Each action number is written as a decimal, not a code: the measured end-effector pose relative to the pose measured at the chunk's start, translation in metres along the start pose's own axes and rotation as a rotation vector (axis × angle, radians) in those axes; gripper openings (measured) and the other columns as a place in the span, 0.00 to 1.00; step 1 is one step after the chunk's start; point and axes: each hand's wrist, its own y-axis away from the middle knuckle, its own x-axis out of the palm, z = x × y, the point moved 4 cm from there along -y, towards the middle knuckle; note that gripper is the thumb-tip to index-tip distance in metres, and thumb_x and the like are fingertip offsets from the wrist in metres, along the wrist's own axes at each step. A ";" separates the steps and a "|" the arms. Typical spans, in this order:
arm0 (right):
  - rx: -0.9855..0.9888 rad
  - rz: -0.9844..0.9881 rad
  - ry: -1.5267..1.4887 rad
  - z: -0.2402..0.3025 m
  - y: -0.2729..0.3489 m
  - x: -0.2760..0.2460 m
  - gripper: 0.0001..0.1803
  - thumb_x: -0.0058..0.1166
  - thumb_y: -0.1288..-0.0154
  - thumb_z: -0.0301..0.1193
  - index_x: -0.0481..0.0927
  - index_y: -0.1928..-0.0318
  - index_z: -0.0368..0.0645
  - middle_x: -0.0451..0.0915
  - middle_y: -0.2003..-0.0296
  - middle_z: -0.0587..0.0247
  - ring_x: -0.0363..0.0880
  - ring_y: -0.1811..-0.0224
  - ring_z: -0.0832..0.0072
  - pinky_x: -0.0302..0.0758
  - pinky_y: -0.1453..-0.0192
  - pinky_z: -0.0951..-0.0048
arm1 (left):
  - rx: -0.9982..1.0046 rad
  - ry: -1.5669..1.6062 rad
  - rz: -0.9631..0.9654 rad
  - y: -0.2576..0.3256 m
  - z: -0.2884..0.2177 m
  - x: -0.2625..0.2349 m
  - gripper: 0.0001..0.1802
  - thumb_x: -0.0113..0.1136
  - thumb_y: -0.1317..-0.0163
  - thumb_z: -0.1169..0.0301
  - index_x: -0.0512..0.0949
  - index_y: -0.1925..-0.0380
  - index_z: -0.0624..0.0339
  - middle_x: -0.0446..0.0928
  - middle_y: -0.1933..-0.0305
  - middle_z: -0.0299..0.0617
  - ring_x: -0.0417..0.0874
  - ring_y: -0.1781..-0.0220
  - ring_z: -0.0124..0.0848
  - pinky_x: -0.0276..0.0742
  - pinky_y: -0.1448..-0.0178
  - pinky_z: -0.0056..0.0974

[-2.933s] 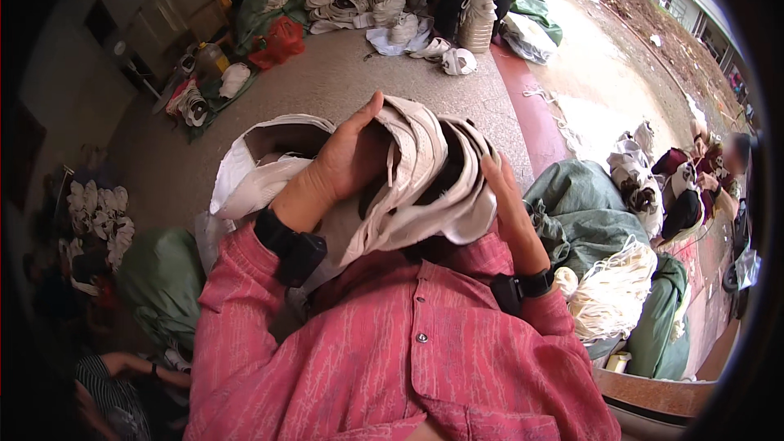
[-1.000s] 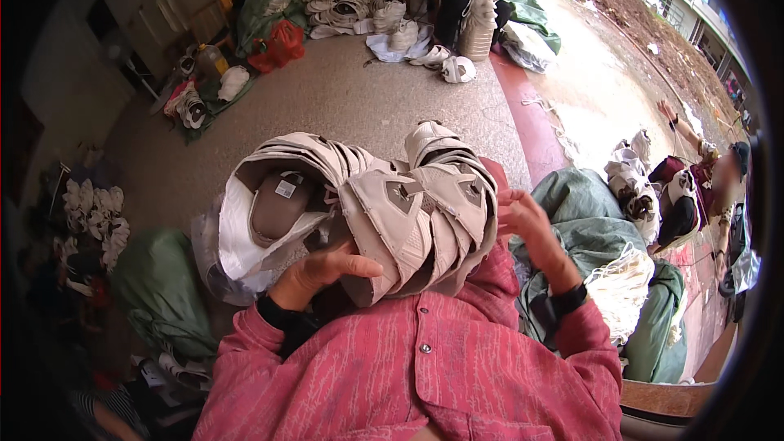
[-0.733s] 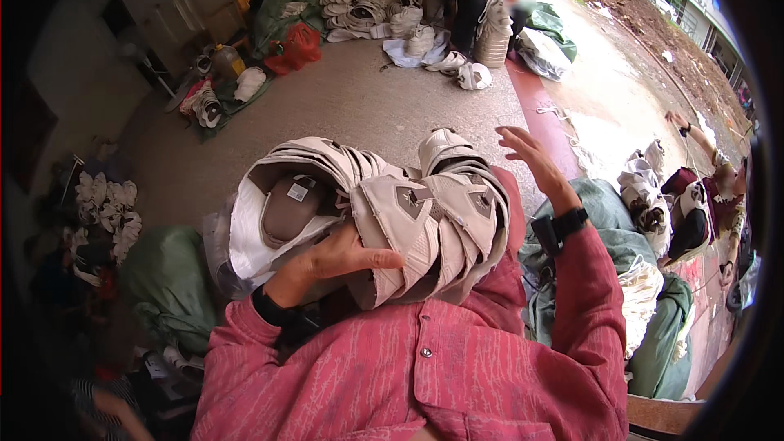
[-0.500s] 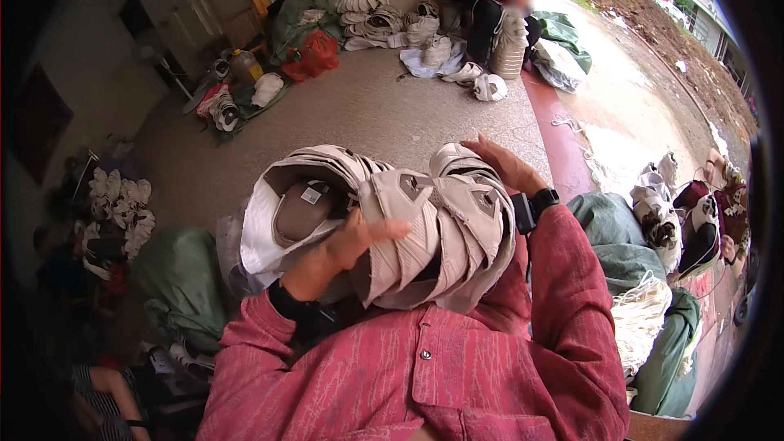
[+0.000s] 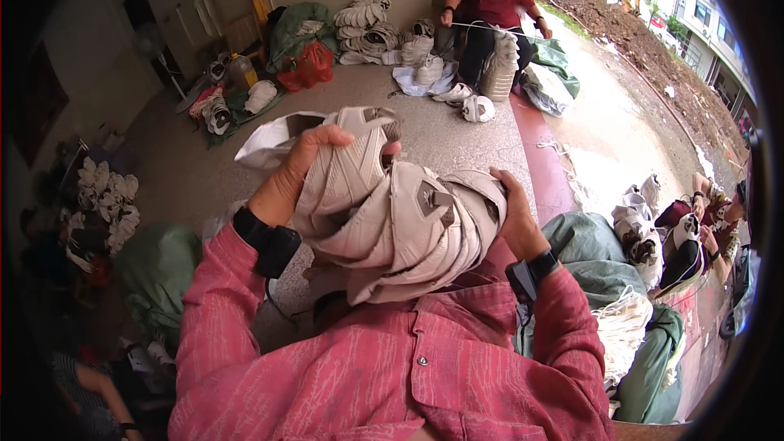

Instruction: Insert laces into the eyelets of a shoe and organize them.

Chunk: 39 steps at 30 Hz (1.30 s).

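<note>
A stack of beige shoe uppers [image 5: 408, 220], nested one inside another, lies across in front of my chest. My left hand [image 5: 296, 170] is closed on the uppers at the stack's left part, its thumb over the top and a fingertip showing through an opening. Beyond that hand a white-lined upper [image 5: 273, 139] sticks out to the left. My right hand [image 5: 519, 216] is wrapped round the right end of the stack, some of its fingers hidden behind it. Both my wrists carry black bands.
Green sacks [image 5: 159, 273] stand at my left, with more green sacking [image 5: 592, 245] and a bundle of white cord [image 5: 623, 327] at my right. Ahead, a seated person [image 5: 498, 0] stretches a cord above stacked uppers [image 5: 500, 69]. Another person [image 5: 723, 220] works at far right.
My left hand has risen and moved left, lifting the left part of the stack and tilting it. My right hand has slid down the right end. The person ahead has spread their hands apart.
</note>
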 end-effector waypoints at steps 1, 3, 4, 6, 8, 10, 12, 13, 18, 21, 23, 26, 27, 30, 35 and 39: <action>-0.062 -0.059 -0.025 -0.001 0.016 0.004 0.17 0.52 0.31 0.41 0.78 0.50 0.43 0.81 0.53 0.60 0.79 0.49 0.69 0.75 0.41 0.68 | 0.025 0.016 -0.004 0.000 -0.007 0.008 0.39 0.51 0.47 0.70 0.59 0.32 0.71 0.67 0.34 0.63 0.72 0.32 0.50 0.70 0.31 0.57; -0.163 -0.118 -0.066 0.003 0.045 0.007 0.17 0.52 0.32 0.41 0.78 0.51 0.43 0.82 0.55 0.61 0.80 0.52 0.68 0.76 0.44 0.67 | 0.084 -0.001 0.042 -0.006 -0.023 0.022 0.39 0.50 0.47 0.70 0.58 0.32 0.72 0.64 0.33 0.64 0.71 0.32 0.52 0.74 0.34 0.56; -0.250 -0.183 -0.119 0.010 0.058 0.010 0.17 0.52 0.32 0.41 0.78 0.52 0.43 0.82 0.57 0.62 0.81 0.56 0.68 0.77 0.47 0.67 | 0.148 -0.085 0.113 -0.007 -0.035 0.034 0.39 0.50 0.47 0.70 0.57 0.32 0.72 0.63 0.32 0.65 0.70 0.31 0.52 0.76 0.36 0.55; -0.378 -0.145 -0.163 0.036 0.115 0.052 0.15 0.53 0.35 0.39 0.78 0.54 0.43 0.80 0.63 0.63 0.81 0.62 0.67 0.78 0.53 0.66 | 0.217 -0.112 0.220 -0.004 -0.056 0.051 0.38 0.50 0.46 0.70 0.59 0.32 0.71 0.67 0.34 0.61 0.72 0.33 0.50 0.77 0.37 0.52; -0.742 -0.201 -0.005 0.046 0.158 0.059 0.17 0.54 0.35 0.40 0.77 0.55 0.40 0.80 0.64 0.62 0.80 0.63 0.69 0.77 0.55 0.69 | 0.181 0.014 0.335 0.003 -0.068 0.073 0.42 0.52 0.46 0.68 0.54 0.31 0.76 0.64 0.32 0.63 0.69 0.31 0.51 0.77 0.37 0.50; -1.015 -0.310 0.300 0.037 0.188 0.054 0.15 0.52 0.34 0.38 0.76 0.59 0.37 0.79 0.66 0.62 0.77 0.65 0.74 0.73 0.60 0.73 | 0.156 0.087 0.404 0.000 -0.069 0.080 0.43 0.52 0.45 0.67 0.52 0.31 0.77 0.64 0.33 0.66 0.68 0.30 0.52 0.77 0.36 0.49; -1.139 -0.082 0.696 0.026 0.212 0.053 0.14 0.48 0.34 0.33 0.74 0.72 0.35 0.74 0.75 0.67 0.70 0.73 0.82 0.63 0.70 0.77 | 0.123 0.027 0.422 -0.006 -0.057 0.068 0.44 0.52 0.46 0.67 0.52 0.31 0.77 0.65 0.33 0.66 0.70 0.32 0.54 0.77 0.36 0.50; -1.012 -0.041 0.721 0.014 0.209 0.052 0.17 0.48 0.34 0.33 0.74 0.79 0.36 0.70 0.79 0.71 0.66 0.76 0.84 0.58 0.72 0.79 | 0.091 -0.031 0.430 -0.008 -0.046 0.058 0.44 0.53 0.46 0.67 0.51 0.31 0.77 0.65 0.34 0.67 0.72 0.34 0.55 0.78 0.37 0.51; -0.159 -0.117 0.581 -0.049 0.167 -0.006 0.19 0.48 0.31 0.43 0.78 0.71 0.42 0.72 0.77 0.78 0.66 0.76 0.87 0.60 0.72 0.79 | -0.202 -0.488 0.023 0.002 0.030 -0.042 0.42 0.63 0.55 0.72 0.65 0.35 0.68 0.76 0.43 0.52 0.83 0.48 0.39 0.79 0.41 0.43; -0.118 -0.093 0.590 -0.039 0.159 -0.019 0.18 0.51 0.31 0.45 0.79 0.61 0.41 0.75 0.69 0.73 0.71 0.69 0.86 0.67 0.67 0.79 | -0.186 -0.617 -0.012 0.005 0.033 -0.049 0.42 0.71 0.55 0.69 0.68 0.37 0.65 0.79 0.45 0.46 0.84 0.52 0.34 0.80 0.44 0.39; -0.014 -0.127 0.799 -0.013 0.163 -0.004 0.17 0.58 0.34 0.41 0.78 0.58 0.38 0.78 0.67 0.68 0.75 0.64 0.79 0.72 0.60 0.74 | -0.157 -0.660 0.004 0.010 0.026 -0.036 0.42 0.75 0.55 0.67 0.69 0.38 0.65 0.80 0.47 0.43 0.84 0.54 0.32 0.80 0.45 0.38; -0.822 -0.256 1.554 0.025 0.169 0.036 0.19 0.63 0.40 0.37 0.77 0.55 0.36 0.79 0.61 0.61 0.78 0.59 0.67 0.73 0.52 0.66 | -0.357 -0.821 -0.138 0.011 0.028 -0.026 0.38 0.77 0.56 0.67 0.74 0.43 0.66 0.82 0.51 0.41 0.83 0.52 0.29 0.78 0.44 0.34; -0.823 -0.251 1.554 0.031 0.166 0.052 0.19 0.63 0.40 0.37 0.77 0.55 0.36 0.79 0.61 0.61 0.78 0.59 0.67 0.73 0.52 0.66 | -0.341 -0.830 -0.129 0.010 0.029 -0.022 0.35 0.77 0.56 0.69 0.76 0.45 0.66 0.82 0.52 0.41 0.83 0.52 0.28 0.78 0.45 0.33; -0.928 0.482 1.580 0.012 0.152 0.127 0.25 0.66 0.46 0.35 0.76 0.49 0.38 0.78 0.54 0.54 0.77 0.50 0.58 0.72 0.46 0.62 | -0.297 -0.833 -0.105 0.008 0.025 -0.019 0.32 0.78 0.55 0.71 0.78 0.48 0.65 0.83 0.53 0.40 0.83 0.53 0.27 0.77 0.45 0.32; -1.056 0.635 1.742 -0.042 0.119 0.176 0.29 0.64 0.45 0.47 0.77 0.48 0.41 0.77 0.52 0.55 0.73 0.46 0.56 0.65 0.39 0.57 | -0.294 -0.952 -0.008 -0.008 -0.005 -0.021 0.32 0.79 0.57 0.70 0.79 0.50 0.66 0.83 0.54 0.39 0.82 0.54 0.26 0.76 0.46 0.30; -0.932 0.759 1.728 -0.040 0.122 0.177 0.32 0.68 0.49 0.48 0.78 0.48 0.42 0.75 0.60 0.58 0.73 0.55 0.60 0.65 0.45 0.60 | -0.319 -1.030 -0.024 -0.005 -0.020 -0.028 0.31 0.80 0.58 0.69 0.80 0.52 0.67 0.83 0.56 0.40 0.82 0.55 0.27 0.77 0.48 0.30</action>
